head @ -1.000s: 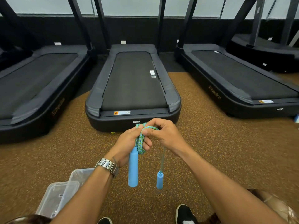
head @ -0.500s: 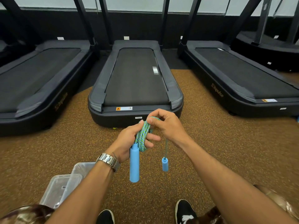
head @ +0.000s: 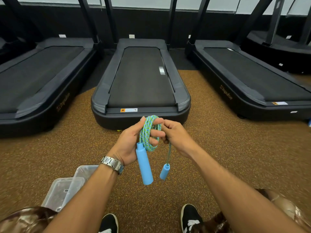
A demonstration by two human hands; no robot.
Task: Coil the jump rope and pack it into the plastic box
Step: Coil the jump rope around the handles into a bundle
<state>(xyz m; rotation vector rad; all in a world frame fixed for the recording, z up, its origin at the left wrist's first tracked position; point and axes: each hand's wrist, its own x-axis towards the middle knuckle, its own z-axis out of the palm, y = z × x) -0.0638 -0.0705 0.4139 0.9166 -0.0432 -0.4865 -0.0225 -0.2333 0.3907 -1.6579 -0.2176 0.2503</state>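
Note:
A blue-green braided jump rope [head: 148, 132] is wound in several loops around the fingers of my left hand [head: 129, 142]. One long blue handle [head: 144, 165] hangs down from that hand. My right hand [head: 176, 135] pinches the rope's free end just beside the coil, and the second blue handle [head: 165, 171] dangles on a short length below it. The clear plastic box [head: 62, 192] lies on the floor at the lower left, partly hidden by my left forearm, with its clear lid [head: 85, 170] beside it.
I stand on a brown speckled floor [head: 218, 148]. A black treadmill [head: 141, 81] sits straight ahead, with others to the left [head: 38, 78] and right [head: 249, 76]. My black shoes [head: 190, 217] show at the bottom edge.
My right hand has come down from the top of the coil to its right side, laying on more rope. The free handle hangs on a shorter length. My left fingers have spread.

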